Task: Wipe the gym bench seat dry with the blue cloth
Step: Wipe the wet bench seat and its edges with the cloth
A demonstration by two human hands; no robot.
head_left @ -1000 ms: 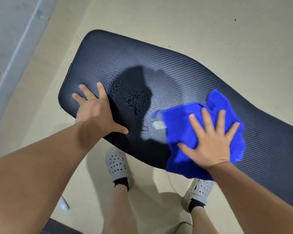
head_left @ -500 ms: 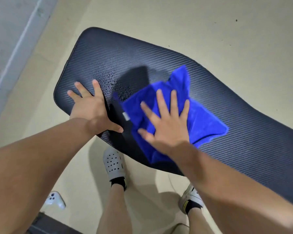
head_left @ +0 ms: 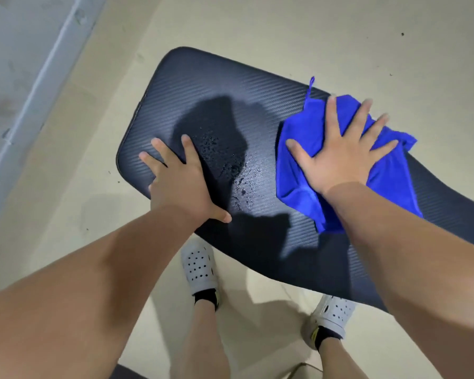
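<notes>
right hand [head_left: 342, 157] flat, fingers spread, pressing blue cloth [head_left: 389, 181] on the bench seat [head_left: 203, 86] far edge. left hand [head_left: 181, 184] released, palm flat on seat. water droplets [head_left: 230, 165] lie between the hands.

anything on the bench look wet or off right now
Yes: water droplets bead on the bench seat, between the left hand and the blue cloth under the right hand. That patch is not yet dry.
</notes>
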